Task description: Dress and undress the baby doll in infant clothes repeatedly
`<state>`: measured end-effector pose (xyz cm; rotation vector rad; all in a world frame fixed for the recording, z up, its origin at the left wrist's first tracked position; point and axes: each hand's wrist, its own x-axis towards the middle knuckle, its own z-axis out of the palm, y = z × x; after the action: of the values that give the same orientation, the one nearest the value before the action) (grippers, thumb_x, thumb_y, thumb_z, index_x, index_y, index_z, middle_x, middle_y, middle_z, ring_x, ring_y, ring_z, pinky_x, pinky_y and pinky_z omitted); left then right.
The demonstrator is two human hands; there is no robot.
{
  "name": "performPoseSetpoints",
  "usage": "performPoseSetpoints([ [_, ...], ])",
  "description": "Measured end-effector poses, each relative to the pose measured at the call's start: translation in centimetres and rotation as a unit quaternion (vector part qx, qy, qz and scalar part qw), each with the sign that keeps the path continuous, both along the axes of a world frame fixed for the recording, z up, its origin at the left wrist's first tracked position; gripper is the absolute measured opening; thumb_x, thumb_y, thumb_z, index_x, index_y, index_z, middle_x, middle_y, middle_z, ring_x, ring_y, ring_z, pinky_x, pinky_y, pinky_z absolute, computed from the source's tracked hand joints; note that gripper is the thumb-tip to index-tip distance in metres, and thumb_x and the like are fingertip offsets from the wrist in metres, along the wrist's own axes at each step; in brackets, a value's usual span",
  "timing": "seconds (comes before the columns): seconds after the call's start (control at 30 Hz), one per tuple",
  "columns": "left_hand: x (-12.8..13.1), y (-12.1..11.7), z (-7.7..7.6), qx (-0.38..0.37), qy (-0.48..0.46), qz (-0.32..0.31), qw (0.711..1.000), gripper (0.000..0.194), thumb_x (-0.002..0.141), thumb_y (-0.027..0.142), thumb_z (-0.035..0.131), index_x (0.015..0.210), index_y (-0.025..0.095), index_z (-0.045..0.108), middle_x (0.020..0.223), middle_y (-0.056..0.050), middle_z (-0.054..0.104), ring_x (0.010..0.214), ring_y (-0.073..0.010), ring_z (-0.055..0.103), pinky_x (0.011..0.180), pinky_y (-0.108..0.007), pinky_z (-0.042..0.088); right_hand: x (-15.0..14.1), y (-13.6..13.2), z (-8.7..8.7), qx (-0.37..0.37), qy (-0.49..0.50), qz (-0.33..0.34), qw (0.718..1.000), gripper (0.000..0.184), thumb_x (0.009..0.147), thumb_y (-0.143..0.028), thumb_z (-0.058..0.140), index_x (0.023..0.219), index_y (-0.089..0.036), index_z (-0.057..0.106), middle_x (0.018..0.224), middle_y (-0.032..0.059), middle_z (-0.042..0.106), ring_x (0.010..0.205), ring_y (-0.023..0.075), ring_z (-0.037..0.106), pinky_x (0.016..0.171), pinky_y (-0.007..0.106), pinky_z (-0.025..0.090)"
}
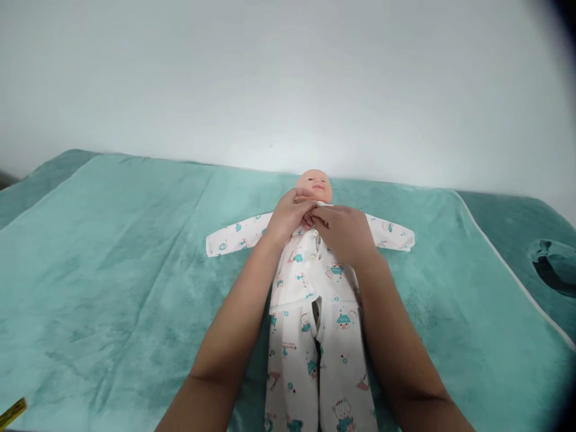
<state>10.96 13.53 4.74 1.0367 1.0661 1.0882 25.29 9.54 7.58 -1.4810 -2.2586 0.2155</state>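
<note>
A baby doll (317,181) lies on its back with its head toward the wall. It wears a white long-sleeved baby shirt (294,279) with teal and pink prints, both sleeves spread out sideways. Matching baby trousers (344,360) cover its legs. At the collar, just under the doll's chin, my left hand (292,213) is closed in a pinch on the shirt front. My right hand (344,231) meets it there, its fingers pinching the other front edge. Small buttons run down the shirt below my hands. My fingers hide the spot they grip.
A teal plush blanket (117,270) with a pale border lies under the doll. Beyond it rises a plain white wall (270,78). On the right, the darker teal cover has a round opening (555,267). A yellow strip (12,414) shows at the lower left.
</note>
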Motion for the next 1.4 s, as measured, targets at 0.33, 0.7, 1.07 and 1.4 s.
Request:
performPoseSetpoints([
  [0.33, 0.0, 0.0, -0.1, 0.034, -0.003, 0.014, 0.999, 0.029, 0.072, 0.011, 0.062, 0.099, 0.02, 0.054, 0.063, 0.005, 0.061, 0.045, -0.0077, 0.056, 0.042, -0.016, 0.039, 0.8, 2.1, -2.4, -0.126, 0.395, -0.077, 0.907, 0.025, 0.081, -0.037, 0.064, 0.099, -0.022, 0.071, 0.095, 0.0023, 0.073, 0.084, 0.0178, 0.065, 0.076, 0.03, 0.049],
  [0.7, 0.6, -0.3, -0.3, 0.1, 0.035, 0.051, 0.993, 0.031, 0.07, 0.008, 0.059, 0.099, 0.02, 0.054, 0.062, 0.006, 0.059, 0.051, -0.0083, 0.058, 0.045, -0.016, 0.04, 1.7, 2.8, -3.2, -0.163, 0.403, -0.067, 0.898, 0.029, 0.072, -0.032, 0.069, 0.099, -0.021, 0.069, 0.095, 0.0018, 0.069, 0.074, 0.0134, 0.058, 0.071, 0.028, 0.047],
  [1.07, -0.3, -0.2, 0.4, 0.036, -0.001, 0.003, 0.999, 0.029, 0.066, 0.01, 0.072, 0.094, 0.014, 0.067, 0.082, -0.003, 0.069, 0.065, -0.0104, 0.062, 0.055, -0.02, 0.046, 1.4, 3.0, -3.5, -0.141, 0.408, -0.078, 0.899, 0.024, 0.072, -0.029, 0.066, 0.094, -0.02, 0.068, 0.086, -0.0003, 0.066, 0.071, 0.0133, 0.055, 0.07, 0.029, 0.046],
  [1.4, -0.4, -0.3, 0.2, 0.068, 0.085, -0.014, 0.994, 0.015, 0.077, 0.03, 0.072, 0.083, 0.016, 0.067, 0.062, 0.002, 0.057, 0.051, -0.0073, 0.048, 0.048, -0.02, 0.034, 1.1, 3.0, -3.6, -0.11, 0.423, -0.05, 0.898, 0.013, 0.076, -0.027, 0.066, 0.087, -0.021, 0.064, 0.084, -0.0019, 0.064, 0.074, 0.0127, 0.054, 0.072, 0.028, 0.044],
])
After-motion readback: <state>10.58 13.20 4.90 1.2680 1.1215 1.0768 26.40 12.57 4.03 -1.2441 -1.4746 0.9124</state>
